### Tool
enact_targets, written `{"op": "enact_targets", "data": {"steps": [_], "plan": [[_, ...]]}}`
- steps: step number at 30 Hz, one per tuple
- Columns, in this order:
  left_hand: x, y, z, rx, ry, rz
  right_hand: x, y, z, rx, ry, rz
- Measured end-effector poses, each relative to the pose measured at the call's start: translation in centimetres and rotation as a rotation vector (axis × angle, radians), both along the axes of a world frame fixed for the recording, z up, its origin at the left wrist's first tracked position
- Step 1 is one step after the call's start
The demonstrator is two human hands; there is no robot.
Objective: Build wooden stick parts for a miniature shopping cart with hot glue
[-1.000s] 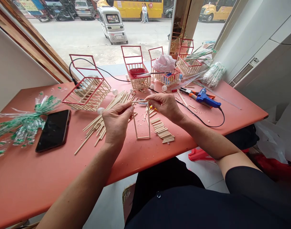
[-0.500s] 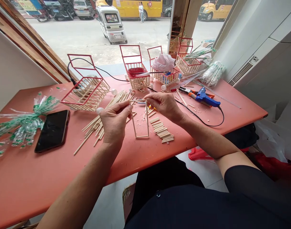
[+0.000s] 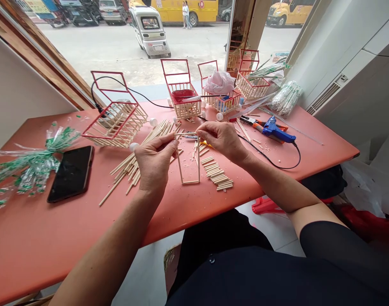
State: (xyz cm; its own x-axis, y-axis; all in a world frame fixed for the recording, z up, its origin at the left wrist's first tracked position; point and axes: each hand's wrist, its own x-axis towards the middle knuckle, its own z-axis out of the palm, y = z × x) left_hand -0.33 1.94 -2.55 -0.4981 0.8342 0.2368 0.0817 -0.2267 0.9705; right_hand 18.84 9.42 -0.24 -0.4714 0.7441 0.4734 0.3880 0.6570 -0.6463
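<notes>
Between my hands stands a narrow four-sided frame of thin wooden sticks (image 3: 190, 182), its far end raised off the table. My left hand (image 3: 154, 163) is closed, pinching the frame's upper left corner between thumb and fingers. At the upper right corner, my right hand (image 3: 224, 140) is closed in a pinch on the same frame. Just right of the frame lies a row of short cut sticks (image 3: 217, 173). A loose pile of long wooden sticks (image 3: 130, 170) lies beside and behind my left hand. Yellow-handled tool parts show partly behind my right hand.
Several small stick carts with red rims, one cart (image 3: 117, 123) at left, another cart (image 3: 184, 102) at centre, line the back. A blue glue gun (image 3: 275, 131) with a cable lies right, beside pliers (image 3: 248, 120). A phone (image 3: 70, 174) and plastic wrappers (image 3: 50, 148) occupy the left.
My right hand has shifted slightly up and right at the frame's upper right corner, showing more of that corner. Both hands keep their pinch, and the frame stays nearly in place.
</notes>
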Motion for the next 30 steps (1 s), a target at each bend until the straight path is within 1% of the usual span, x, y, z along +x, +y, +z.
{"op": "enact_targets", "data": {"steps": [6,13,20,26,30], "plan": [[0.34,-0.07,0.35,0.023,-0.069,-0.007,-0.17,-0.14,-0.17,-0.005,0.008,0.003],[0.31,-0.1,0.27,0.012,-0.045,-0.006,-0.29,-0.15,-0.66,-0.083,0.084,0.063],[0.69,-0.1,0.38,0.063,-0.083,-0.032,-0.45,-0.12,-0.81,-0.085,0.135,0.091],[1.0,-0.27,0.84,0.007,-0.05,-0.008,-0.49,-0.08,-0.8,-0.084,0.143,0.088],[0.96,-0.24,0.84,0.01,-0.057,-0.01,-0.46,-0.16,-0.7,-0.087,0.138,0.09]]}}
